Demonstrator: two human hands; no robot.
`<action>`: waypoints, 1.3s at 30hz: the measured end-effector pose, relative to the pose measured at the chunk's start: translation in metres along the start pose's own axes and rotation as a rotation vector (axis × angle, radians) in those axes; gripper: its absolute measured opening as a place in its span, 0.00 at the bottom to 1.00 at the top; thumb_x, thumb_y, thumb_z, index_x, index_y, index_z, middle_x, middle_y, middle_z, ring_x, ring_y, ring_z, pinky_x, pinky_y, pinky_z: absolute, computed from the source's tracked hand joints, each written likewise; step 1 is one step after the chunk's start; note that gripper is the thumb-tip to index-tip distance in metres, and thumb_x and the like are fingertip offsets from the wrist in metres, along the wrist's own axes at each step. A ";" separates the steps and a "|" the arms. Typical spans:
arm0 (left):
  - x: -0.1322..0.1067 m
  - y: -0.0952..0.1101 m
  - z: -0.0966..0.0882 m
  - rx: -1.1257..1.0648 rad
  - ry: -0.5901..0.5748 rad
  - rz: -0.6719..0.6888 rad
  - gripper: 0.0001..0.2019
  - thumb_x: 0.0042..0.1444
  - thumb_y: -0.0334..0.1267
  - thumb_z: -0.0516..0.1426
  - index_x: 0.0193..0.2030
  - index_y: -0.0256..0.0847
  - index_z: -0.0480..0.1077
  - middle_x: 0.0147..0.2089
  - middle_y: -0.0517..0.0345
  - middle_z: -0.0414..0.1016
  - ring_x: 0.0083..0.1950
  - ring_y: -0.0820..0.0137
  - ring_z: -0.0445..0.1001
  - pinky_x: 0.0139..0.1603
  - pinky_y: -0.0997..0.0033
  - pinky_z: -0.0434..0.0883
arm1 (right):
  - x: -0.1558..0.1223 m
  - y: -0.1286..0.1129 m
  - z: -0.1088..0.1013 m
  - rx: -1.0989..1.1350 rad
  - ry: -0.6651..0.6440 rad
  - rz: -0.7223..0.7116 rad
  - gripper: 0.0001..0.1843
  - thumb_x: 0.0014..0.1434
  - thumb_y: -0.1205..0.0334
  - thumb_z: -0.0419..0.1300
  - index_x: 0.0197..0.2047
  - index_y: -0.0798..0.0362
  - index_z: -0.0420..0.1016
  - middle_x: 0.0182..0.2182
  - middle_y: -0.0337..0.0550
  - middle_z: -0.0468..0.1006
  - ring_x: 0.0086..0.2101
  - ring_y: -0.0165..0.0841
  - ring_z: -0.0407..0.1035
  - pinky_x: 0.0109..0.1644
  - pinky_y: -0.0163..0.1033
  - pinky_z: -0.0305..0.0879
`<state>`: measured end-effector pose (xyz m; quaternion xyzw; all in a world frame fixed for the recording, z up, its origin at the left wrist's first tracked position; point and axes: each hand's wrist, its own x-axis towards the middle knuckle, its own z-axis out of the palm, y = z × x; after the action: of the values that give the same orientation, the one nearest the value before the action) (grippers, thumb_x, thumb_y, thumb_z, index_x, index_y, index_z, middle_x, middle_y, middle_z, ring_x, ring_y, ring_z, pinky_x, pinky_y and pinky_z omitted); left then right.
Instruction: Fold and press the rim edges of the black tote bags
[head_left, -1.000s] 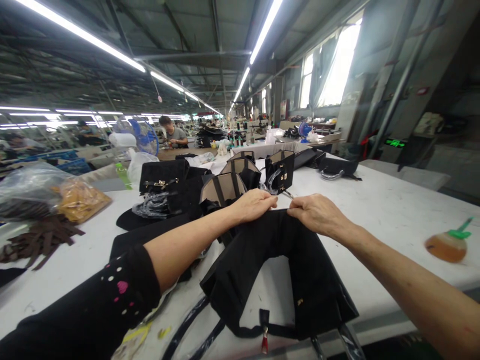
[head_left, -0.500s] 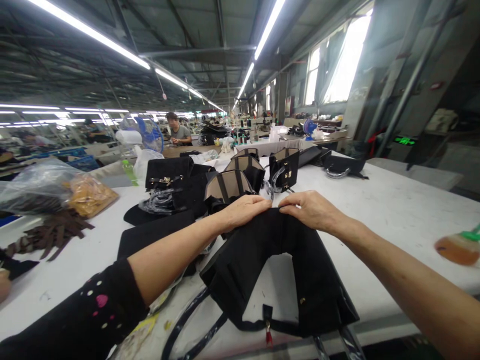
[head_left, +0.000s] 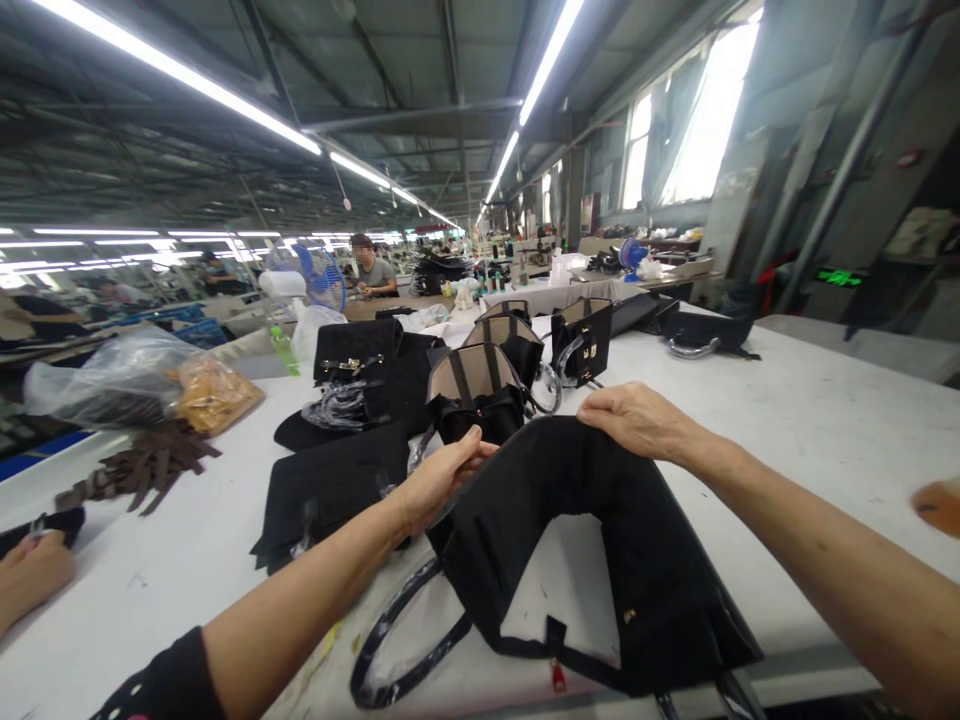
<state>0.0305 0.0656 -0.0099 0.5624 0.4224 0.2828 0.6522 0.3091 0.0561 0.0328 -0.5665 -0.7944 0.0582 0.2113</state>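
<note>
A black handbag body [head_left: 555,460] stands on the white table in front of me, its middle opening showing the tabletop. Its curved handles [head_left: 409,640] are wrapped in clear film, and a red zipper pull [head_left: 557,677] hangs at the near edge. My right hand [head_left: 637,420] pinches the far top edge between thumb and fingers. Beside the bag's left edge is my left hand [head_left: 446,475], fingers stretched out and thumb lifted; its fingertips are partly hidden along the bag's edge.
Beyond stand several beige-lined black bags [head_left: 474,375]. Folded black bag pieces [head_left: 337,490] lie left, near brown strips [head_left: 150,465] and a plastic-wrapped bundle [head_left: 217,392]. Another person's hand [head_left: 37,570] is at the left edge. An orange-brown object [head_left: 937,505] sits far right.
My left hand has come off the far top edge and moved left and down along the bag's side. My right hand still holds the edge. The view has shifted slightly left.
</note>
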 end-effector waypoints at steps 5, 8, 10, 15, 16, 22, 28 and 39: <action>-0.008 0.013 0.007 -0.027 -0.077 0.073 0.27 0.57 0.59 0.52 0.49 0.36 0.72 0.49 0.48 0.77 0.52 0.64 0.74 0.55 0.66 0.69 | -0.001 -0.002 -0.001 0.075 -0.046 -0.082 0.17 0.59 0.48 0.56 0.46 0.45 0.77 0.31 0.36 0.79 0.33 0.33 0.71 0.38 0.35 0.61; -0.003 0.030 0.014 0.157 -0.141 0.089 0.24 0.50 0.48 0.62 0.52 0.38 0.70 0.49 0.50 0.77 0.50 0.63 0.75 0.52 0.66 0.70 | 0.009 -0.006 0.003 0.016 -0.082 -0.143 0.13 0.56 0.54 0.59 0.43 0.46 0.79 0.36 0.38 0.81 0.38 0.34 0.72 0.41 0.35 0.63; 0.005 0.038 0.019 0.336 -0.165 0.115 0.26 0.45 0.37 0.65 0.53 0.39 0.69 0.49 0.51 0.77 0.49 0.63 0.75 0.50 0.66 0.71 | 0.016 -0.009 0.005 -0.027 -0.100 -0.156 0.10 0.57 0.58 0.58 0.39 0.47 0.80 0.36 0.39 0.81 0.38 0.34 0.72 0.42 0.35 0.63; 0.025 0.040 0.023 0.588 -0.140 0.188 0.26 0.44 0.27 0.55 0.53 0.41 0.71 0.44 0.57 0.79 0.43 0.65 0.77 0.40 0.70 0.73 | 0.021 -0.012 0.008 -0.100 -0.084 -0.177 0.10 0.57 0.59 0.58 0.39 0.47 0.80 0.35 0.38 0.81 0.37 0.34 0.72 0.40 0.35 0.62; 0.026 0.039 0.023 0.596 -0.154 0.191 0.26 0.44 0.27 0.54 0.53 0.41 0.71 0.44 0.58 0.79 0.42 0.66 0.77 0.39 0.72 0.73 | 0.020 -0.012 0.008 -0.116 -0.085 -0.197 0.10 0.57 0.59 0.58 0.38 0.47 0.80 0.35 0.39 0.81 0.37 0.34 0.72 0.40 0.35 0.62; 0.027 0.043 0.021 0.642 -0.215 0.199 0.27 0.44 0.26 0.53 0.53 0.43 0.72 0.44 0.61 0.79 0.39 0.69 0.76 0.36 0.75 0.71 | 0.016 -0.011 0.008 -0.154 -0.071 -0.224 0.09 0.57 0.61 0.58 0.36 0.49 0.80 0.34 0.40 0.81 0.38 0.36 0.72 0.42 0.36 0.61; 0.036 0.049 0.024 0.862 -0.074 0.285 0.13 0.49 0.35 0.55 0.40 0.38 0.77 0.36 0.59 0.80 0.36 0.69 0.75 0.34 0.75 0.69 | 0.019 -0.009 0.009 -0.071 -0.099 -0.202 0.10 0.58 0.57 0.58 0.39 0.47 0.79 0.35 0.38 0.80 0.37 0.34 0.72 0.40 0.35 0.61; 0.043 0.055 0.036 1.107 0.035 0.448 0.14 0.53 0.47 0.57 0.32 0.38 0.77 0.27 0.60 0.76 0.31 0.71 0.71 0.29 0.75 0.60 | 0.020 -0.018 0.010 -0.267 -0.079 -0.288 0.10 0.58 0.60 0.56 0.32 0.51 0.78 0.32 0.43 0.80 0.37 0.37 0.72 0.40 0.37 0.59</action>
<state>0.0885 0.0954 0.0335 0.8893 0.3887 0.1604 0.1796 0.2840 0.0693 0.0356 -0.4674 -0.8755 -0.0561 0.1090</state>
